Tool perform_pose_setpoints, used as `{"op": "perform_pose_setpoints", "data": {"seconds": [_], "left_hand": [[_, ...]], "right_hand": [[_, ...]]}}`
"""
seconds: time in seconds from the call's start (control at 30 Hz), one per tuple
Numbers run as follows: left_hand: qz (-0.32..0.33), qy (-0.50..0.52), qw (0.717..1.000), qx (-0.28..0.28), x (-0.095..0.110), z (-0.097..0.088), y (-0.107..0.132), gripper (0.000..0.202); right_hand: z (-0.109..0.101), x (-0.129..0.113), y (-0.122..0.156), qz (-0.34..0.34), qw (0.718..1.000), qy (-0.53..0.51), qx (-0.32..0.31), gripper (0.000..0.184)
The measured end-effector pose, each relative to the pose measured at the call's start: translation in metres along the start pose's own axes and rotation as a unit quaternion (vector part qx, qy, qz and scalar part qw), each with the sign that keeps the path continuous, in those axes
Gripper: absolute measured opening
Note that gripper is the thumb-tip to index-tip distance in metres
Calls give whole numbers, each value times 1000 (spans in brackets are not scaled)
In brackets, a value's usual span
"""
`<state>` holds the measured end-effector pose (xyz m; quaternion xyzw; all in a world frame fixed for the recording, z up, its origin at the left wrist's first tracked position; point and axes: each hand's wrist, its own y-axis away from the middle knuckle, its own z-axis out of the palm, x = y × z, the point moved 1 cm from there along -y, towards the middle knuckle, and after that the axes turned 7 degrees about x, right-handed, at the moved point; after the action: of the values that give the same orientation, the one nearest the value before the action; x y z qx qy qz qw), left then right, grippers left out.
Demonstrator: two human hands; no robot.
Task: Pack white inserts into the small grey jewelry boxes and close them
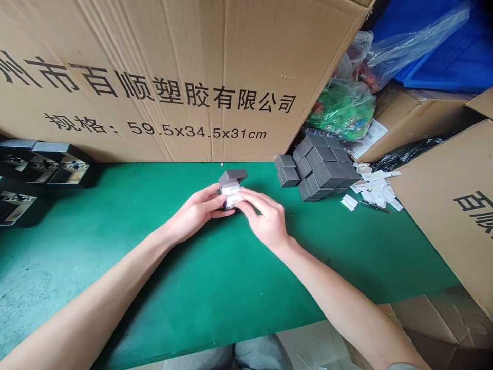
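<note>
Gripping from both sides, the left hand (196, 213) wraps its fingers around a small dark grey box (232, 177), and the right hand (264, 218) closes over the near side, pressing on a white card (231, 192) inside. The box sits between the hands, above the middle of a green mat (215, 267), with its matte lid standing open at the far side. Just right of the hands, two more grey boxes (287, 170) lie beside a tight, squared-off stack of grey boxes (321, 167). Loose white paper slips (375, 187) are scattered further right, with a thin dark tool (373, 206) among them. A large printed cardboard carton (154, 87) stands along the far edge of the mat, and black trays (46, 163) sit at the far left. Green plastic bags (342, 110) and a blue crate (442, 51) are piled at the far right.
</note>
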<state>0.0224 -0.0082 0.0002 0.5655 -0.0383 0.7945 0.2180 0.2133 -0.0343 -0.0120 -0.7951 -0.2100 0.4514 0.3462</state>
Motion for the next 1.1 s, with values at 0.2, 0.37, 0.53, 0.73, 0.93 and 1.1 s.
{"op": "perform_pose_setpoints", "data": {"seconds": [0.2,0.37,0.53,0.73,0.93,1.1], "left_hand": [[4,-3,1000,-10,1,-1,1,42],[11,-36,999,0,-1,1,0,40],[14,-47,999,-9,-1,0,0,44],[23,-78,997,-14,-2,-2,1,47],[24,-79,996,-25,-2,-2,0,50],[41,-110,993,-19,1,-1,1,58]], "right_hand": [[-2,1,-2,-49,998,32,-2,20],[-3,-1,-3,-41,998,51,-26,19],[-3,-2,-2,-63,994,84,-20,14],[-2,-4,-1,-82,988,126,-16,14],[-4,-5,-4,-88,987,134,-26,13],[-4,-4,-4,-88,985,145,-29,13]]}}
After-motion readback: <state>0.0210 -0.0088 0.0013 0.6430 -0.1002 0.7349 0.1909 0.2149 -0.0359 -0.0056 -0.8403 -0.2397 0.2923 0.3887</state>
